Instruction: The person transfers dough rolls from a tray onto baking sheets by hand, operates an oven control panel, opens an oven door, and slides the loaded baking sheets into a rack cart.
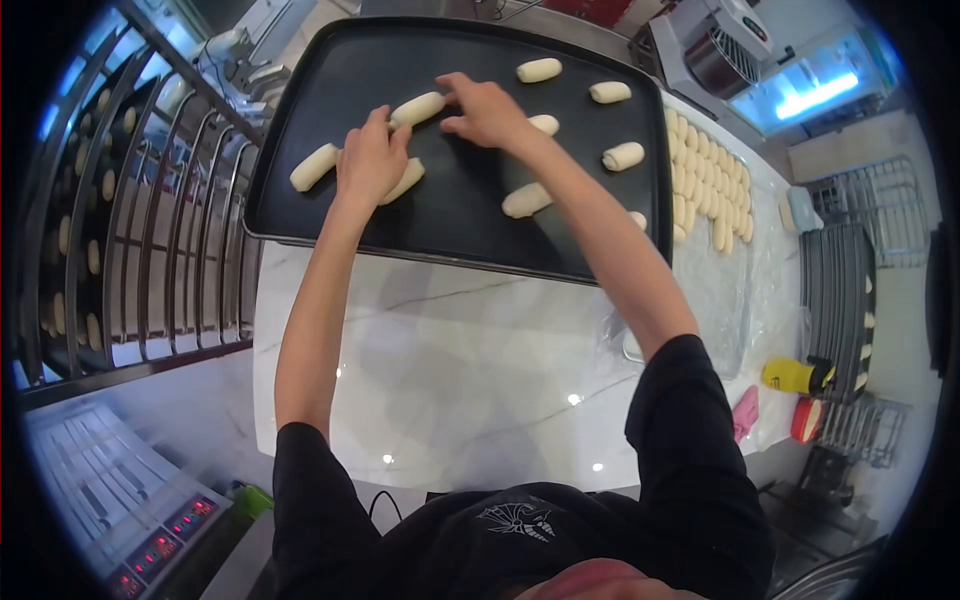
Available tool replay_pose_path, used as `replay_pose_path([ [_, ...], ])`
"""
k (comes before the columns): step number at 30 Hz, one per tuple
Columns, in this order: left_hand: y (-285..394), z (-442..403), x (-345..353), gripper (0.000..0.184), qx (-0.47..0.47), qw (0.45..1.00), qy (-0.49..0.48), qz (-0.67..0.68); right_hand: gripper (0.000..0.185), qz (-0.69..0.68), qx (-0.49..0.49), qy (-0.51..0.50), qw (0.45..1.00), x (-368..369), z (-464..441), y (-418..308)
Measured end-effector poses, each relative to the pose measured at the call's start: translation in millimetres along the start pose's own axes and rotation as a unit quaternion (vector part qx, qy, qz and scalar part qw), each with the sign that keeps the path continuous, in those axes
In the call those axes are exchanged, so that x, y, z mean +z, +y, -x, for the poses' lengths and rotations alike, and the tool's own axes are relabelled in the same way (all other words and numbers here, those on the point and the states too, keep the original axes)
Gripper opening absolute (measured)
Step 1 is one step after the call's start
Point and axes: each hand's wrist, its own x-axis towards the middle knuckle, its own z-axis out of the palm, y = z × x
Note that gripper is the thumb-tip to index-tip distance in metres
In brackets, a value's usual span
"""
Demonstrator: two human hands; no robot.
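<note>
A pale dough roll [418, 108] lies slanted on a large black baking tray [460, 215], between my two hands. My left hand [372, 160] is at the roll's lower left end, fingers stretched out and apart. At the other end, the thumb and forefinger of my right hand [483, 112] are spread around the tip. I cannot tell how firmly either hand touches the dough. Beside my left hand are another dough roll [314, 168] and one partly behind the wrist [405, 182]. More rolls lie on the right of the tray, including a dough roll [527, 200] under my right forearm.
Many small dough pieces [705, 175] stand in rows on a plastic-covered surface at right. A rack [185, 240] with loaded trays is at left. Stacked dark trays [838, 290], a yellow bottle [790, 375] and a pink cloth [746, 413] are at right. White marble counter [450, 370] lies before me.
</note>
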Motion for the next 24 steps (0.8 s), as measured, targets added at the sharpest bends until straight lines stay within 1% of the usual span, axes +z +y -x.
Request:
replay_pose_path([
  [1,5,-5,8,0.046,0.011,1.000,-0.002,-0.007,0.065,0.013,0.010,0.003,1.000,2,-2,-3],
  [3,3,-17,15,0.046,-0.006,0.999,0.039,-0.028,0.060,0.040,0.051,-0.006,0.998,-1,-1,-15],
  [6,-12,-20,25,0.048,-0.031,0.995,0.061,-0.066,0.060,0.045,0.054,-0.015,0.997,-4,3,-25],
  [8,-21,-16,25,0.051,0.019,0.991,0.110,-0.079,0.060,0.021,0.061,-0.017,0.998,-21,23,-34],
  [9,-25,-12,21,0.051,0.036,0.989,0.120,-0.079,0.059,0.026,0.053,0.022,0.998,-24,33,-37],
  [10,-40,-11,21,0.049,0.125,0.965,0.184,-0.136,0.058,0.034,0.040,0.059,0.997,-30,47,-35],
  [12,32,45,-1,0.045,0.050,0.993,0.100,-0.020,0.053,0.046,-0.055,0.194,0.978,-56,92,-31],
  [14,63,99,1,0.039,0.107,0.989,0.098,0.005,0.038,0.020,-0.116,0.304,0.945,-101,163,-18],
  [16,91,165,21,0.031,0.137,0.985,0.091,0.061,0.021,0.088,-0.076,0.309,0.944,-155,233,25],
  [17,100,201,29,0.032,0.064,0.994,0.032,0.081,0.013,0.105,-0.171,0.409,0.890,-165,253,76],
  [18,110,234,39,0.034,-0.009,0.995,-0.026,0.100,0.014,0.113,-0.049,0.375,0.919,-171,280,120],
  [19,126,262,55,0.033,-0.035,0.989,-0.058,0.132,0.015,0.139,0.070,0.320,0.935,-183,307,158],
  [20,144,286,73,0.032,-0.062,0.980,-0.091,0.164,0.017,0.122,0.145,0.287,0.939,-178,327,207],
  [21,156,306,89,0.030,-0.078,0.971,-0.117,0.191,0.019,0.118,0.224,0.199,0.947,-174,346,245],
  [23,186,332,113,0.028,-0.105,0.956,-0.167,0.218,0.021,0.081,0.304,0.181,0.932,-153,364,300],
  [24,200,341,122,0.027,-0.116,0.950,-0.189,0.219,0.021,0.076,0.298,0.182,0.934,-151,360,316],
])
